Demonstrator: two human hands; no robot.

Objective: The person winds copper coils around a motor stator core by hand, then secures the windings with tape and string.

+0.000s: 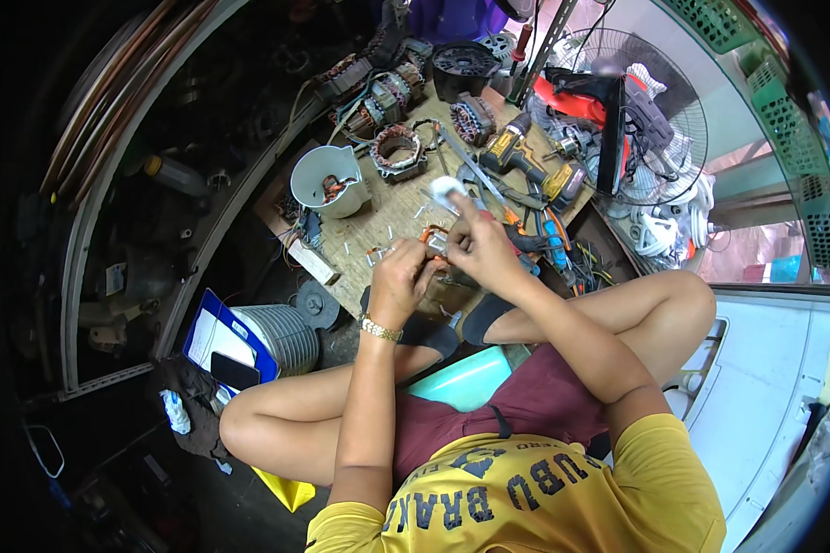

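Observation:
Close together over the near edge of the wooden worktable are my two hands. My left hand (pixel 402 276) has its fingers closed on a small part wound with orange wire (pixel 435 237), its thumb toward the right hand. My right hand (pixel 485 251) meets it from the other side, fingers bent in a pinch and the index finger pointing forward; the fingers hide what is in the pinch. Just beyond that fingertip is a white, blurred, rounded bundle (pixel 448 190). Several short white pieces lie scattered on the worktable (pixel 378 207) around the hands.
A whitish bucket (pixel 328 182) with copper-coloured scraps stands left on the table. Behind are a wound stator ring (pixel 398 152) and other motor parts. A yellow-black cordless drill (pixel 530 166) and pliers (pixel 555 241) lie right, near a fan guard (pixel 682 120).

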